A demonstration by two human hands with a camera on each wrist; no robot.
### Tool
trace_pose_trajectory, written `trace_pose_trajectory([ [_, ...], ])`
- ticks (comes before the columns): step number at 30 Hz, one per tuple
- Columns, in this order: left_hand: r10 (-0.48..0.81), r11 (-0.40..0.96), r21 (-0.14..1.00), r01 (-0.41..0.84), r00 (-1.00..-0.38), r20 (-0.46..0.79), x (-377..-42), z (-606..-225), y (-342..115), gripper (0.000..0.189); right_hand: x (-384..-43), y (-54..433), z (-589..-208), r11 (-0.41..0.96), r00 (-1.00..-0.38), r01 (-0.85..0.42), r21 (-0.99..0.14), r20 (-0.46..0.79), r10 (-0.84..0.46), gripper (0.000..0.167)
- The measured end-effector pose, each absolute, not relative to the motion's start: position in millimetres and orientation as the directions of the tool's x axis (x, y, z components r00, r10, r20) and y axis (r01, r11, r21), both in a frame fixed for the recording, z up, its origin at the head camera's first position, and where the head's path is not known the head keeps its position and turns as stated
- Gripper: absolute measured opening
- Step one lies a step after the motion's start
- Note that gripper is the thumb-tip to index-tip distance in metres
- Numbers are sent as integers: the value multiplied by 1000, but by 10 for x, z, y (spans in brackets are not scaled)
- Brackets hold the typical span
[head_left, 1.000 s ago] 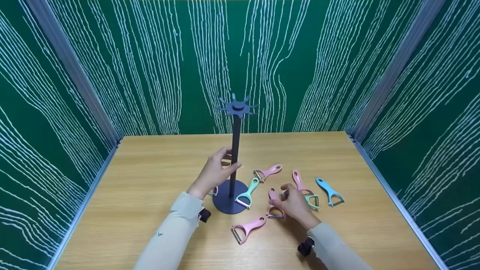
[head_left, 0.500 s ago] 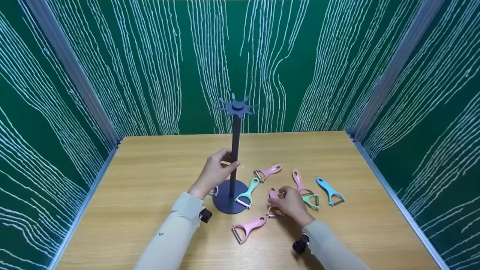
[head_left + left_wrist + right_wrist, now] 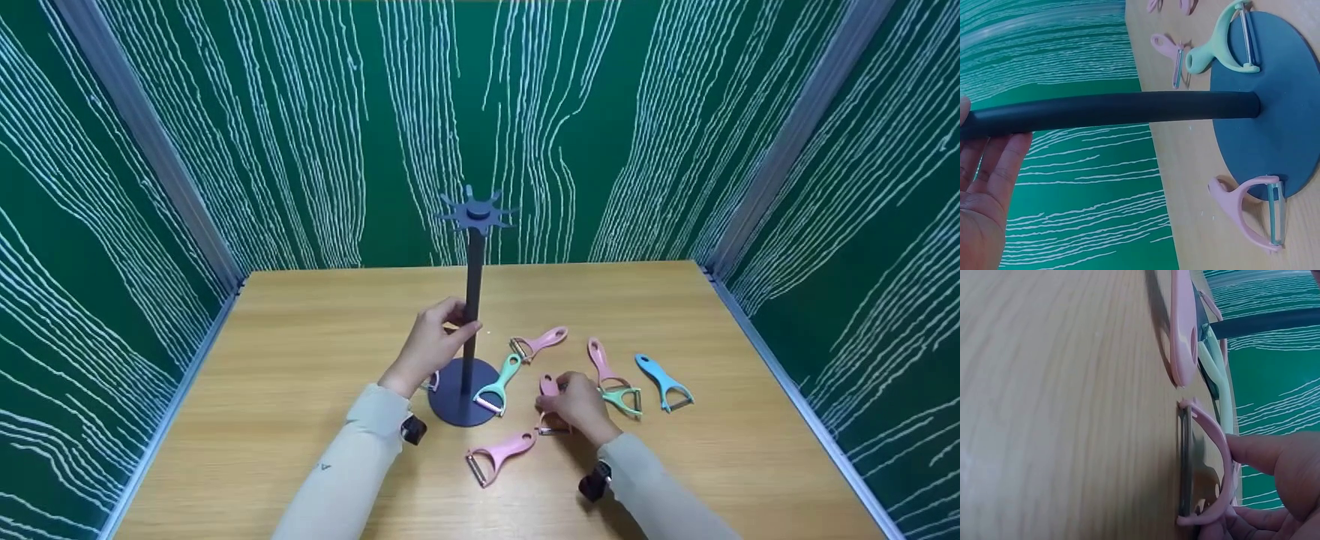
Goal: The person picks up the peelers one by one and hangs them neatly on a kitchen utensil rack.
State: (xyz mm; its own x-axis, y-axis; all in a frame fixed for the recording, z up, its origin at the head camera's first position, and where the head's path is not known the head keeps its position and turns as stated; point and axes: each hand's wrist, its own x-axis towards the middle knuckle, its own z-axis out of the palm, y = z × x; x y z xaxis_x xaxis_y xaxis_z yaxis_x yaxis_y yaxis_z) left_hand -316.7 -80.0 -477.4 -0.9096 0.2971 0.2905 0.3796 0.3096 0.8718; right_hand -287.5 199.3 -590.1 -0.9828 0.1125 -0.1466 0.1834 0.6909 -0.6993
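A dark stand (image 3: 474, 277) with a round base and a star-shaped, pronged top stands upright on the table. My left hand (image 3: 431, 339) holds its pole between thumb and fingers; the left wrist view shows the fingers behind the pole (image 3: 1112, 109). To the right of the base, my right hand (image 3: 585, 405) pinches a pink peeler (image 3: 549, 385). Its blade end lies low over the wood in the right wrist view, with the thumb against the pink frame (image 3: 1223, 450). A mint-green peeler (image 3: 498, 384) overlaps the base's right edge. Another pink peeler (image 3: 1238, 205) lies at the base's left side.
Nearer the front lies a pink peeler (image 3: 501, 453). Behind the right hand are two more pink peelers (image 3: 545, 341), one touching a green peeler (image 3: 622, 402). A blue peeler (image 3: 663, 380) lies farthest right. Green walls (image 3: 420, 135) with white lines enclose the wooden table (image 3: 300, 337).
My right wrist and forearm have shifted slightly left, and the fingers have drawn in on the pink peeler. My left hand stays on the pole, and the stand keeps its place.
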Motion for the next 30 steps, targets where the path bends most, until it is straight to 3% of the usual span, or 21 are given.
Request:
trace_pose_trajectory([
  [15, 288, 324, 852, 411, -901, 325, -3172, -4830, -784, 15, -2862, 1992, -5856, 543, -970, 240, -804, -225, 96, 52],
  [25, 310, 320, 854, 410, -897, 315, -3201, -4831, -804, 14, -2866, 1997, -5704, 583, -989, 144, -800, -98, 110, 50],
  [30, 327, 334, 843, 421, -891, 316, -3220, -4805, -814, 14, -2863, 1979, -5602, 579, -992, 54, -813, 25, 128, 48],
])
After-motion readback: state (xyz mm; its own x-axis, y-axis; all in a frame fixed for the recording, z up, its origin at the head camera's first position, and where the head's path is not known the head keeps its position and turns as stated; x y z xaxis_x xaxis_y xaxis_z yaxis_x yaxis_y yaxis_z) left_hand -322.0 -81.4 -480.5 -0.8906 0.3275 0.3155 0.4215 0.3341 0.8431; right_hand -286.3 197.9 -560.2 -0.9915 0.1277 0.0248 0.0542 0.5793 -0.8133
